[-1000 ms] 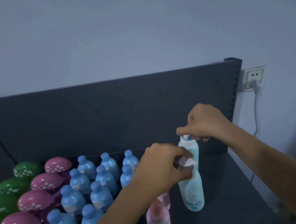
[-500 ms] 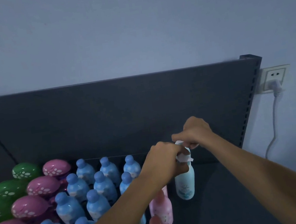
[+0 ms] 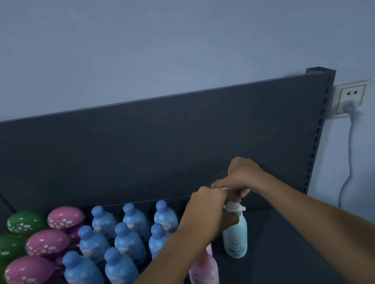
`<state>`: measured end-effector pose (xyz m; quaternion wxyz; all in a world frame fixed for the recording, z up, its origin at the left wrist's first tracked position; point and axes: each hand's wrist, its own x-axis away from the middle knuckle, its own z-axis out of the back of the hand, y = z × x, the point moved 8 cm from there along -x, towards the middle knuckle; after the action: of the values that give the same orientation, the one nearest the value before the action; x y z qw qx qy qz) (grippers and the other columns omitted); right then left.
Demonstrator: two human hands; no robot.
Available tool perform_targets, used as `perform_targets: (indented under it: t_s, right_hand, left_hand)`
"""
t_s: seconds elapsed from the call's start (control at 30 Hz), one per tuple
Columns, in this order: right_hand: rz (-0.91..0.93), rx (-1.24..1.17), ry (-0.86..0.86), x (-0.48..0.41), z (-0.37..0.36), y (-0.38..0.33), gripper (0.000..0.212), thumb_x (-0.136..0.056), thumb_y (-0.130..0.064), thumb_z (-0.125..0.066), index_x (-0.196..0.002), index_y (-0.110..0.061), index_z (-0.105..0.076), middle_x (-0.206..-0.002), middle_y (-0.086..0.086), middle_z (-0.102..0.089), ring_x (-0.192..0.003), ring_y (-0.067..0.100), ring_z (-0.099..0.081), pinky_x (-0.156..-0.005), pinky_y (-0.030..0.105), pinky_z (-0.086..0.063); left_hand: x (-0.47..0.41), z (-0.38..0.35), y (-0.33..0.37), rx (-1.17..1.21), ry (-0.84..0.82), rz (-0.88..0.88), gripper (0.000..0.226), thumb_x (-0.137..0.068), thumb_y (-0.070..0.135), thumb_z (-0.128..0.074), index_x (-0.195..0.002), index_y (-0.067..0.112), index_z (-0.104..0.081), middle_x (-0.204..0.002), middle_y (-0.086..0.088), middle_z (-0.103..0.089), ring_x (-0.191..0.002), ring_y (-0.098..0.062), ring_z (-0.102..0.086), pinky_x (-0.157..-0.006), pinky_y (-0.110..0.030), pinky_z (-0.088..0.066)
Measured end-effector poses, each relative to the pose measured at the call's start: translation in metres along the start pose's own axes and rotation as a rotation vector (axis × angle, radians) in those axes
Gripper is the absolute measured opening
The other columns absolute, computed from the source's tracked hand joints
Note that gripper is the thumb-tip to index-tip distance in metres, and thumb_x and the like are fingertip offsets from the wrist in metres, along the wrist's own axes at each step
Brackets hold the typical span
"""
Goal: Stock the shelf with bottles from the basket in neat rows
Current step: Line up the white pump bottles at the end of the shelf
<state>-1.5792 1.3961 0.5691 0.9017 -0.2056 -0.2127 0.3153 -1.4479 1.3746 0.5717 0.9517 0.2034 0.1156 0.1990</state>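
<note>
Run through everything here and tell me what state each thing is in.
Spray bottle, upright on the shelf, held at its head.
Left-hand grip, curled round the spray head.
Right-hand grip, pinching a white cap behind it.
Blue bottles, upright, in rows.
Pink bottles, upright, in a line.
Plug, in the wall socket.

The shelf point(image 3: 296, 259) is dark grey, and the wall point(image 3: 165, 35) behind it is pale blue-grey. The green mushroom-top bottles point(image 3: 24, 222) have white dots on their caps. The pink mushroom-top bottles point(image 3: 65, 217) have white dots too, and shiny purple bodies. The blue bottles point(image 3: 128, 243) have darker blue caps. The pink bottles point(image 3: 205, 273) are soft pink with tiny dark marks. The spray bottle point(image 3: 235, 234) is light blue-green with a white top. The socket point(image 3: 351, 98) and its cord point(image 3: 350, 161) are white.
</note>
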Motion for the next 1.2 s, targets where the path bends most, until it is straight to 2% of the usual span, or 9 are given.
perform_targets:
  t_s: [0.17, 0.37, 0.53, 0.67, 0.77, 0.93, 1.03, 1.13, 1.2]
  right_hand:
    - [0.001, 0.038, -0.012, 0.001, -0.001, 0.003, 0.047, -0.077, -0.052, -0.076, -0.062, -0.013, -0.056, -0.041, -0.001, -0.061, -0.037, 0.014, -0.059, -0.042, 0.017, -0.042]
    - [0.022, 0.083, -0.008, 0.001, -0.004, 0.005, 0.058, -0.080, -0.064, -0.067, -0.058, -0.012, -0.059, -0.047, 0.000, -0.063, -0.037, 0.013, -0.052, -0.050, 0.022, -0.045]
    - [-0.005, 0.123, 0.142, 0.009, 0.012, 0.007, 0.064, -0.081, -0.076, -0.053, -0.066, -0.014, -0.058, -0.051, 0.000, -0.061, -0.045, 0.018, -0.056, -0.055, 0.025, -0.046]
    - [-0.006, 0.174, 0.336, 0.034, 0.036, -0.004, 0.058, -0.086, -0.072, -0.052, -0.077, -0.015, -0.059, -0.072, -0.002, -0.064, -0.065, 0.017, -0.060, -0.053, 0.026, -0.038]
    - [0.001, 0.215, 0.421, 0.063, 0.046, -0.019, 0.052, -0.089, -0.068, -0.052, -0.087, -0.018, -0.065, -0.080, -0.001, -0.066, -0.067, 0.018, -0.058, -0.052, 0.026, -0.035]
    - [0.085, 0.241, 0.462, 0.125, 0.030, -0.059, 0.040, -0.089, -0.062, -0.055, -0.084, -0.023, -0.064, -0.083, -0.005, -0.066, -0.078, 0.022, -0.061, -0.062, 0.031, -0.042]
    - [0.192, 0.216, 0.441, 0.165, 0.000, -0.091, 0.031, -0.086, -0.061, -0.061, -0.086, -0.029, -0.061, -0.082, -0.013, -0.065, -0.079, 0.013, -0.062, -0.063, 0.030, -0.047]
    - [0.298, 0.143, 0.415, 0.208, -0.045, -0.128, 0.024, -0.083, -0.055, -0.067, -0.091, -0.032, -0.063, -0.080, -0.014, -0.066, -0.078, 0.001, -0.060, -0.066, 0.028, -0.052]
    - [0.334, 0.131, 0.395, 0.233, -0.081, -0.152, 0.024, -0.083, -0.052, -0.069, -0.095, -0.032, -0.064, -0.081, -0.013, -0.066, -0.084, 0.004, -0.059, -0.071, 0.031, -0.054]
  left_hand:
    - [0.000, 0.002, 0.008, -0.086, 0.016, -0.037, 0.025, -0.082, 0.038, -0.065, -0.107, 0.039, -0.070, -0.086, 0.004, -0.065, -0.082, -0.019, -0.065, -0.074, -0.035, -0.054]
    - [0.003, 0.001, 0.003, -0.122, 0.013, -0.020, 0.037, -0.081, 0.035, -0.061, -0.116, 0.042, -0.069, -0.094, 0.002, -0.070, -0.087, -0.020, -0.066, -0.079, -0.034, -0.054]
    - [0.007, 0.004, -0.002, -0.123, 0.000, -0.044, 0.044, -0.079, 0.045, -0.059, -0.123, 0.042, -0.061, -0.091, 0.002, -0.071, -0.088, -0.022, -0.066, -0.081, -0.039, -0.056]
    - [0.016, 0.026, -0.011, -0.030, 0.075, -0.041, 0.054, -0.068, 0.062, -0.046, -0.115, 0.039, -0.062, -0.090, 0.007, -0.072, -0.086, -0.014, -0.068, -0.077, -0.037, -0.057]
    - [0.031, 0.058, -0.027, -0.023, 0.185, -0.015, 0.037, -0.076, 0.049, -0.055, -0.109, 0.036, -0.067, -0.090, 0.011, -0.073, -0.084, -0.013, -0.068, -0.077, -0.033, -0.057]
    - [0.083, 0.112, -0.067, -0.029, 0.269, 0.027, 0.038, -0.075, 0.055, -0.053, -0.106, 0.037, -0.066, -0.090, 0.016, -0.069, -0.086, -0.010, -0.066, -0.076, -0.032, -0.056]
    - [0.127, 0.142, -0.096, -0.051, 0.288, 0.009, 0.032, -0.078, 0.054, -0.053, -0.102, 0.037, -0.066, -0.090, 0.018, -0.068, -0.087, -0.008, -0.065, -0.075, -0.034, -0.055]
    - [0.177, 0.166, -0.134, -0.035, 0.292, -0.004, 0.040, -0.075, 0.054, -0.050, -0.106, 0.036, -0.069, -0.095, 0.018, -0.070, -0.092, -0.009, -0.065, -0.078, -0.035, -0.055]
    - [0.214, 0.177, -0.161, -0.037, 0.277, -0.017, 0.041, -0.075, 0.052, -0.050, -0.107, 0.035, -0.069, -0.095, 0.016, -0.071, -0.093, -0.012, -0.066, -0.079, -0.037, -0.056]
